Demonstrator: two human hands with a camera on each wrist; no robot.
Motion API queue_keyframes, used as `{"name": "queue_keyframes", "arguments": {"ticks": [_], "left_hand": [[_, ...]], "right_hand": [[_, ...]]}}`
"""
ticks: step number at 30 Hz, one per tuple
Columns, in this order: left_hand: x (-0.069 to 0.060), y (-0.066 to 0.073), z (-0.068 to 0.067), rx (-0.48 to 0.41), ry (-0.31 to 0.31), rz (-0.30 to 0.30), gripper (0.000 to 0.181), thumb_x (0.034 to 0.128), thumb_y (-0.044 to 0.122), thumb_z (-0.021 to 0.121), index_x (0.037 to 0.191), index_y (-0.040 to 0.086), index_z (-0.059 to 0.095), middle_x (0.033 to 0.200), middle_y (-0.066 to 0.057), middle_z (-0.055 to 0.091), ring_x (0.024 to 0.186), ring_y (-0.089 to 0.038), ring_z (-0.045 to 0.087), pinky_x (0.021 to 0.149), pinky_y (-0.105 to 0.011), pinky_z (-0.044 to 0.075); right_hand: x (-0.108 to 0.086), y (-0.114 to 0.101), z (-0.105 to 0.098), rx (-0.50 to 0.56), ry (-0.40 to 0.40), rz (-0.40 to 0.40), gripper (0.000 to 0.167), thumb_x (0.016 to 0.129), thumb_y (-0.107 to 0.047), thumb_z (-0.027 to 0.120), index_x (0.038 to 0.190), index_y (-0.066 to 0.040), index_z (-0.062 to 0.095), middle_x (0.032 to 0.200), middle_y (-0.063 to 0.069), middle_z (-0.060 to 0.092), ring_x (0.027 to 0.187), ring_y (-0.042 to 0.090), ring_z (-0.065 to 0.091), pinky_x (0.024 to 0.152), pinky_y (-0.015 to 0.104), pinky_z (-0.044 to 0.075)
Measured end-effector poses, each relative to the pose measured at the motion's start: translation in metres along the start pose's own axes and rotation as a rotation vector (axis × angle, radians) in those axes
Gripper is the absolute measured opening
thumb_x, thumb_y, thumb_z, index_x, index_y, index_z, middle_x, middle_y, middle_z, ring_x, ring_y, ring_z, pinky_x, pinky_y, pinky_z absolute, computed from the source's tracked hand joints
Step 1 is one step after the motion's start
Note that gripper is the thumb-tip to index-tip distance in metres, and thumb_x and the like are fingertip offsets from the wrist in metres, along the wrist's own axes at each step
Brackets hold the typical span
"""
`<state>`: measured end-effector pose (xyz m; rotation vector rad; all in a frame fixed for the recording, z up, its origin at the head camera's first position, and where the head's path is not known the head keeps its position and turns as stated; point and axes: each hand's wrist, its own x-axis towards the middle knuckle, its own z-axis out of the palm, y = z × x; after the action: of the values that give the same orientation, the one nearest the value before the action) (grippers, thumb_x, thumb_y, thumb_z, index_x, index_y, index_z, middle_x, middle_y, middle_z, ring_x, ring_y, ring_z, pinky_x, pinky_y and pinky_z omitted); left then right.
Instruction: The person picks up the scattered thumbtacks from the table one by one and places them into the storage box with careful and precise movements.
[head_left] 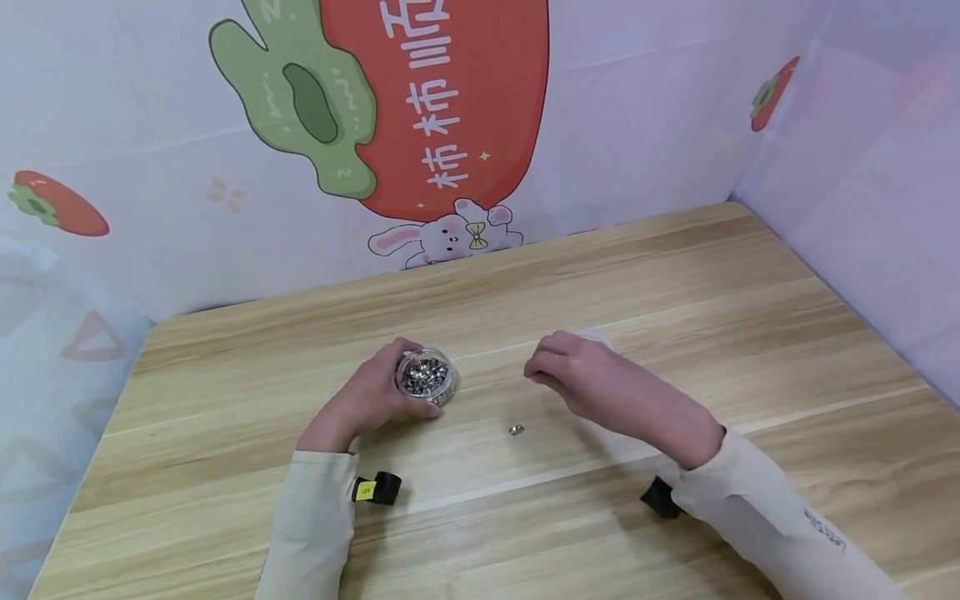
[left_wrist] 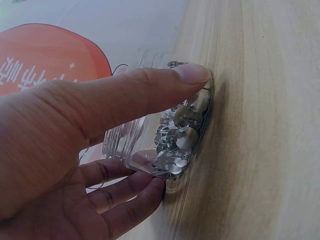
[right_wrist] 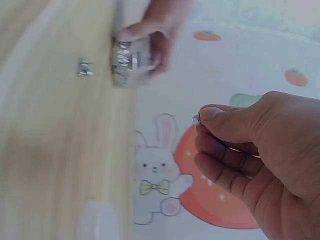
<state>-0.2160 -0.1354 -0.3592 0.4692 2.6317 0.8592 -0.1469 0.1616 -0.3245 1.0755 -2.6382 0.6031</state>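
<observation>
Around an uncapped clear plastic jar (head_left: 452, 383) curl the thumb and fingers of my left hand (head_left: 367, 396); the jar stands upright on the table. Silver thumbtacks (left_wrist: 177, 135) fill its lower part in the left wrist view. My right hand (head_left: 596, 379) is raised above the table, to the right of the jar. Between its thumb and forefinger it pinches a small silver thumbtack (right_wrist: 195, 120), mostly covered by the fingertips. A little pile of loose thumbtacks (head_left: 516, 430) lies on the wood between the hands; their exact number is unclear.
A whitish translucent lid (head_left: 597, 337) lies on the wooden table (head_left: 465, 542) behind my right hand, partly hidden by it. Printed cloth walls (head_left: 637, 125) border the table at the back and sides. Black wrist mounts (head_left: 387, 488) jut out below both sleeves.
</observation>
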Motion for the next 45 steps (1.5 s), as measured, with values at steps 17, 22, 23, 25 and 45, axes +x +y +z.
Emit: {"name": "queue_keyframes", "arguments": {"ticks": [17,22,23,25,45], "left_hand": [[0.0,0.001,0.0,-0.043,-0.004,0.0,0.081,0.0637,0.028,0.091,0.129,0.013,0.046,0.128,-0.01,0.057,0.115,-0.027,0.056,0.1,-0.046,0.045],[0.001,0.0,0.001,-0.065,-0.002,0.043,0.075,0.0645,0.025,0.091,0.124,0.015,0.047,0.123,-0.006,0.059,0.111,-0.024,0.057,0.098,-0.043,0.047],[0.001,0.0,0.001,-0.066,0.001,0.047,0.074,0.0643,0.025,0.091,0.123,0.015,0.047,0.121,-0.006,0.059,0.111,-0.024,0.058,0.098,-0.043,0.047],[0.0,0.001,0.0,-0.06,0.007,0.046,0.073,0.0637,0.024,0.091,0.122,0.015,0.048,0.121,-0.006,0.059,0.11,-0.024,0.058,0.097,-0.042,0.047],[0.0,0.0,-0.002,-0.02,0.003,0.049,0.089,0.0693,0.027,0.087,0.143,0.016,0.038,0.143,-0.01,0.05,0.133,-0.031,0.047,0.11,-0.053,0.037]], "right_hand": [[0.084,-0.024,0.027,0.121,-0.065,0.055,0.015,0.095,-0.011,0.061,0.107,-0.01,0.07,0.102,0.001,0.067,0.096,0.012,0.062,0.09,0.023,0.053],[0.103,-0.035,0.037,0.117,-0.105,0.053,0.02,0.095,-0.013,0.062,0.114,-0.011,0.068,0.108,0.002,0.065,0.102,0.013,0.06,0.093,0.023,0.051],[0.105,-0.036,0.039,0.112,-0.111,0.058,0.021,0.095,-0.013,0.062,0.115,-0.01,0.068,0.109,0.002,0.065,0.102,0.013,0.059,0.093,0.023,0.051],[0.105,-0.036,0.041,0.113,-0.114,0.07,0.022,0.094,-0.013,0.063,0.115,-0.01,0.068,0.11,0.003,0.065,0.103,0.013,0.059,0.094,0.023,0.052],[0.093,-0.029,0.038,-0.02,-0.152,0.018,0.094,0.078,-0.071,0.063,0.154,-0.031,0.025,0.163,0.003,0.021,0.15,0.033,0.019,0.118,0.062,0.015]]}}
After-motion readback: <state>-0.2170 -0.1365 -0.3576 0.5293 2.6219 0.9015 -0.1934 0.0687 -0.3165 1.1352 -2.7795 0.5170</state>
